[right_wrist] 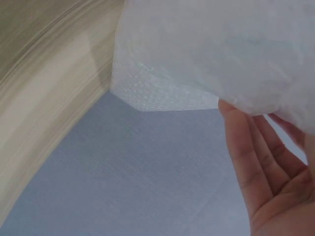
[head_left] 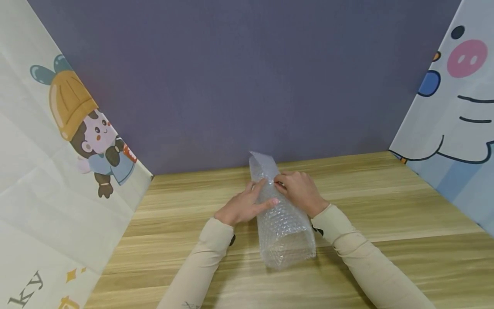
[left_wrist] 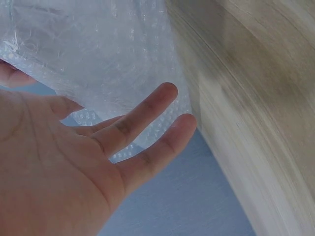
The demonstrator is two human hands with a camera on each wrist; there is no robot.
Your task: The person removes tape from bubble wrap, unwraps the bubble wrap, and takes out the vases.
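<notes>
A clear, tube-like piece of bubble wrap [head_left: 285, 227] lies on the wooden tabletop, its loose end toward the back wall and its wide, open-looking end toward me. My left hand [head_left: 245, 202] rests on its left side with the fingers extended; in the left wrist view, that hand's straight fingers [left_wrist: 147, 118] lie against the plastic. On the opposite side, my right hand [head_left: 299, 191] pinches the edge of the bubble wrap between thumb and fingers. The right wrist view shows these fingers [right_wrist: 246, 152] at the sheet's edge. Whether anything is inside the wrap I cannot tell.
A dark grey-blue wall [head_left: 247, 77] rises behind the wooden tabletop [head_left: 166, 240]. White panels with cartoon prints stand to the left [head_left: 34, 180] and right [head_left: 474, 128].
</notes>
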